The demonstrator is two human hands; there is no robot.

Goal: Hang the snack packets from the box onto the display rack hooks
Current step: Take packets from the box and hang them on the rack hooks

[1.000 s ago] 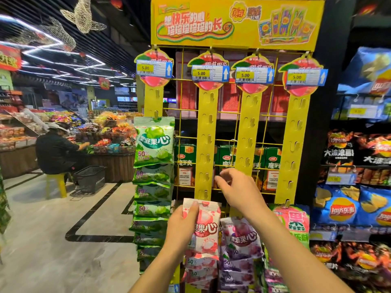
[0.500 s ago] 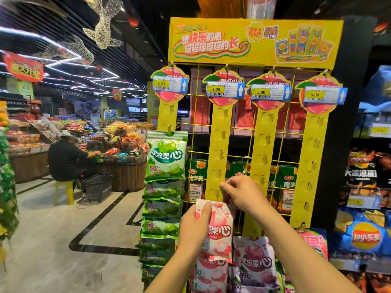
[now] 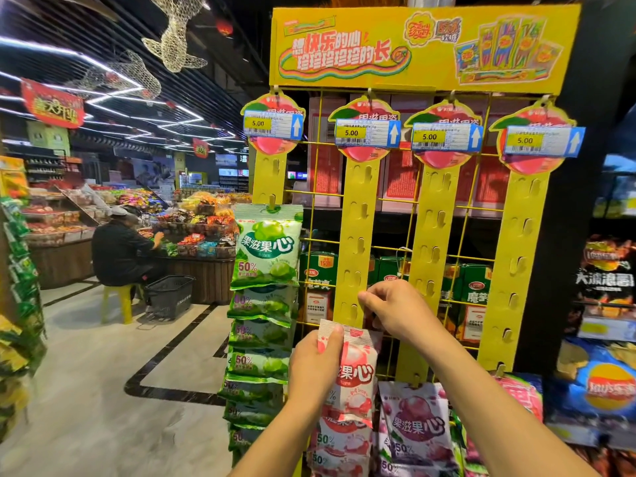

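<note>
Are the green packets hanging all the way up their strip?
No, the top green packet hangs partway up; the yellow strip above it is bare.

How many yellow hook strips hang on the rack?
4, left to right: first strip above the green packets, second strip by the right hand, third strip, fourth strip. None apparently hidden.

Pink-and-white snack packet [image 3: 358, 370]: upright, held against the foot of the second-from-left yellow hook strip [image 3: 358, 235], not yet hooked.

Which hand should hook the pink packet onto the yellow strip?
Left. The left hand grips the pink packet just below the yellow strip; the right hand pinches that strip, holding nothing to hang.
</note>
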